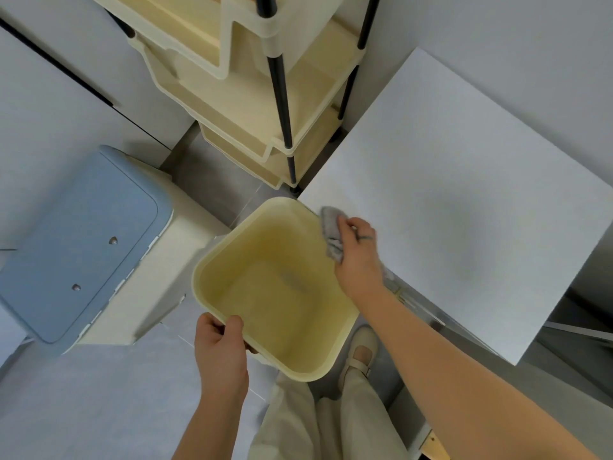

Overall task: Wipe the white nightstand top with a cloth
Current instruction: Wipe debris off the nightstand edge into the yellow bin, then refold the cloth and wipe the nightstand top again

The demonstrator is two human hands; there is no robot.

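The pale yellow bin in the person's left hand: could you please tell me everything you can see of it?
The pale yellow bin is a squarish open tub with rounded corners and a rolled rim; it looks like smooth plastic. It seems empty, with only a shadow inside. It is held off the floor, against the nightstand top's near edge. The left hand grips its near rim. The right hand holds a grey cloth at its far rim.

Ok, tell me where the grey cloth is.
In the head view, centre: the grey cloth is bunched in the right hand, at the nightstand top's near-left edge, beside the yellow bin's rim.
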